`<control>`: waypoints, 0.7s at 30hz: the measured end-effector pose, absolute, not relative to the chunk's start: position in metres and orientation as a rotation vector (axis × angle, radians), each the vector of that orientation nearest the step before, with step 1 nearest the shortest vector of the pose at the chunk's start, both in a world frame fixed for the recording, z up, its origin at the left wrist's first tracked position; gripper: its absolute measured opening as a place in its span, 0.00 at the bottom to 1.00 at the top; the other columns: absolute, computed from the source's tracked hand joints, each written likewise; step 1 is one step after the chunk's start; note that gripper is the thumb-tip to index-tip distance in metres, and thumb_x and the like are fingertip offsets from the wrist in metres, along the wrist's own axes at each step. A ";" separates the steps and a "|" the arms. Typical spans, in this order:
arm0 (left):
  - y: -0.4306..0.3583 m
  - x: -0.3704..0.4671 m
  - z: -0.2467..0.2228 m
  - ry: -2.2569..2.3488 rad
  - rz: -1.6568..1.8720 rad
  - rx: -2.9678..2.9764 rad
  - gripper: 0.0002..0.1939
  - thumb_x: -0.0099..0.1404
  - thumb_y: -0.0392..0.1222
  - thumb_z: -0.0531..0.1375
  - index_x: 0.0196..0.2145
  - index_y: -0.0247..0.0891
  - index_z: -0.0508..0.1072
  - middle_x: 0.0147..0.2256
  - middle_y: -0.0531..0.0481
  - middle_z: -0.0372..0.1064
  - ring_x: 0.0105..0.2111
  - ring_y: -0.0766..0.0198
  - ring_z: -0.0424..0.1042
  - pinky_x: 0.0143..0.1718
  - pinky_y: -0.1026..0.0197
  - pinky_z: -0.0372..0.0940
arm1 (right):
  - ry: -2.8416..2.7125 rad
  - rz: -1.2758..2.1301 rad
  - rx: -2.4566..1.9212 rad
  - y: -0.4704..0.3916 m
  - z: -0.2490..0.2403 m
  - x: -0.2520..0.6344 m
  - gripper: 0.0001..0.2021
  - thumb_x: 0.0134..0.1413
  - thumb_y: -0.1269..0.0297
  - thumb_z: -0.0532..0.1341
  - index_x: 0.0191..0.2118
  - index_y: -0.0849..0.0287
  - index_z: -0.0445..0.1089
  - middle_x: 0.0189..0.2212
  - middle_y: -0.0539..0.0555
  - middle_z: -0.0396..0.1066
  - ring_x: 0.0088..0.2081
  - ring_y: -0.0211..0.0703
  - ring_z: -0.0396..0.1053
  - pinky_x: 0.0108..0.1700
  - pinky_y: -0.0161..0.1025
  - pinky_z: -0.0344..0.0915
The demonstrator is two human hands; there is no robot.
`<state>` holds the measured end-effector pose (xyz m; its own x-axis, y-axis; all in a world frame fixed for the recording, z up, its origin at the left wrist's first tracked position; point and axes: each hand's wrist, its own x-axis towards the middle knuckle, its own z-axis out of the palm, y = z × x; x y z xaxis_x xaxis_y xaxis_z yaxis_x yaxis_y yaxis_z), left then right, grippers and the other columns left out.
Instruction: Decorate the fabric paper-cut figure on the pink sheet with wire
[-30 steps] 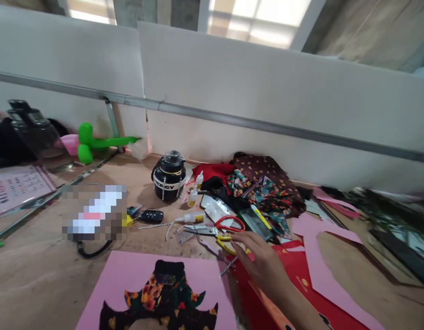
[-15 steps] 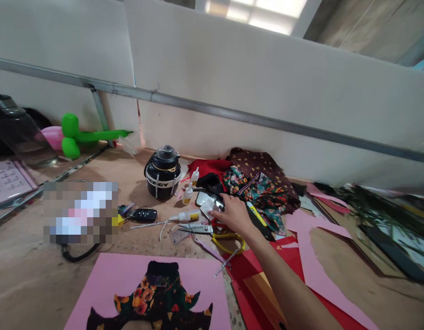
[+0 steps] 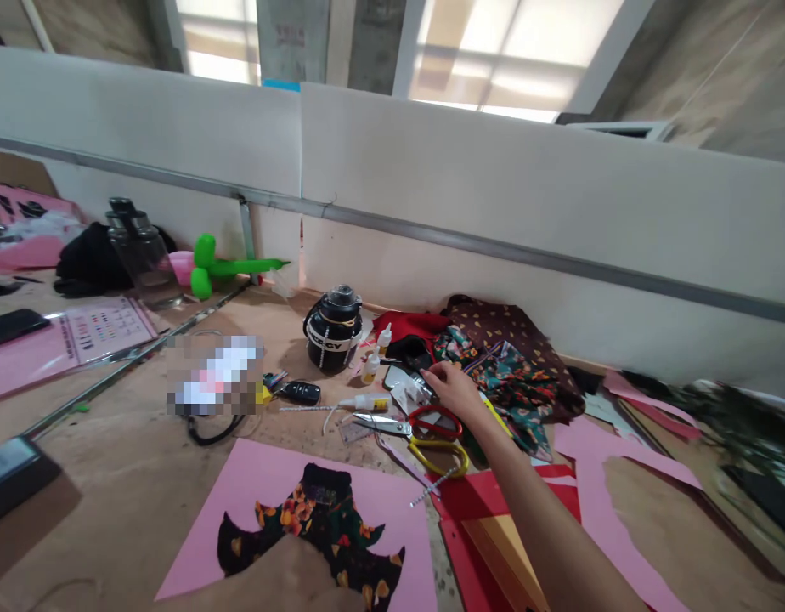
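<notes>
My right hand [image 3: 454, 391] reaches over the clutter in the middle of the table, its fingertips closed at a small clear plastic packet [image 3: 410, 393]. Just below it lie scissors [image 3: 436, 421] with red and yellow handles. Beside them is a small glue bottle [image 3: 370, 402] on its side; two more stand behind. At the bottom, my left hand [image 3: 294, 574] lies over a pink sheet [image 3: 252, 484] that bears a tiered, roof-like shape of patterned fabric [image 3: 329, 506]. The fingers of that hand are not clearly visible.
Behind my right hand, patterned cloth scraps [image 3: 513, 357] are heaped against the white partition [image 3: 494, 187]. A black jar-shaped bottle [image 3: 332, 336] and a car key [image 3: 302, 391] stand to the left. Pink paper offcuts [image 3: 602, 484] and a red sheet [image 3: 456, 518] lie right.
The view has swung left and up, showing more of the left table. My right hand has drawn slightly back from the scissors, baring the red handle. More of my left hand shows.
</notes>
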<state>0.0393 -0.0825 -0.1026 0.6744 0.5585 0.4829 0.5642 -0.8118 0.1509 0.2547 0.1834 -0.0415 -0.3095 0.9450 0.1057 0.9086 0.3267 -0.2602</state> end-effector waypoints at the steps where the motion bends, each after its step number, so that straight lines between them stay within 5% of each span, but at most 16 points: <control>1: -0.081 0.039 -0.101 -0.903 -0.830 -2.850 0.11 0.69 0.35 0.48 0.36 0.37 0.70 0.14 0.59 0.62 0.13 0.70 0.59 0.16 0.65 0.52 | -2.355 0.229 -1.704 0.185 -0.044 0.254 0.14 0.57 0.57 0.55 0.35 0.60 0.72 0.33 0.57 0.76 0.35 0.45 0.72 0.33 0.34 0.59; 8: -0.082 0.041 -0.079 -0.773 -0.541 -2.935 0.05 0.66 0.37 0.54 0.37 0.37 0.69 0.17 0.59 0.66 0.18 0.68 0.64 0.17 0.63 0.53 | -2.385 0.307 -1.705 0.195 -0.050 0.251 0.09 0.46 0.59 0.63 0.28 0.60 0.74 0.26 0.57 0.75 0.29 0.49 0.71 0.27 0.36 0.56; 14: -0.074 0.042 -0.068 -0.828 -0.301 -3.088 0.09 0.65 0.40 0.53 0.40 0.39 0.72 0.22 0.55 0.71 0.25 0.66 0.71 0.20 0.63 0.54 | -2.278 0.362 -1.566 0.187 -0.028 0.254 0.11 0.42 0.55 0.62 0.23 0.57 0.75 0.19 0.53 0.73 0.25 0.49 0.70 0.26 0.38 0.58; 17: -0.070 0.040 -0.064 -1.213 -0.553 -3.144 0.11 0.66 0.44 0.52 0.38 0.41 0.74 0.26 0.52 0.74 0.27 0.66 0.72 0.21 0.65 0.53 | -2.094 0.346 -1.502 0.176 -0.013 0.260 0.20 0.48 0.49 0.56 0.35 0.61 0.75 0.30 0.59 0.77 0.32 0.51 0.73 0.31 0.39 0.64; 21: -0.058 0.036 -0.059 -2.125 -1.514 -3.146 0.26 0.66 0.58 0.46 0.36 0.35 0.75 0.25 0.47 0.73 0.24 0.65 0.69 0.24 0.67 0.56 | -1.971 0.333 -1.297 0.147 0.001 0.263 0.24 0.49 0.45 0.55 0.39 0.61 0.73 0.38 0.61 0.75 0.39 0.50 0.73 0.41 0.40 0.67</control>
<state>0.0358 -0.0581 -0.0592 0.3540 0.9347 0.0302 0.3341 -0.1566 0.9295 0.2629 0.1469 0.0009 -0.2142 0.8732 0.4378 0.6805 0.4549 -0.5744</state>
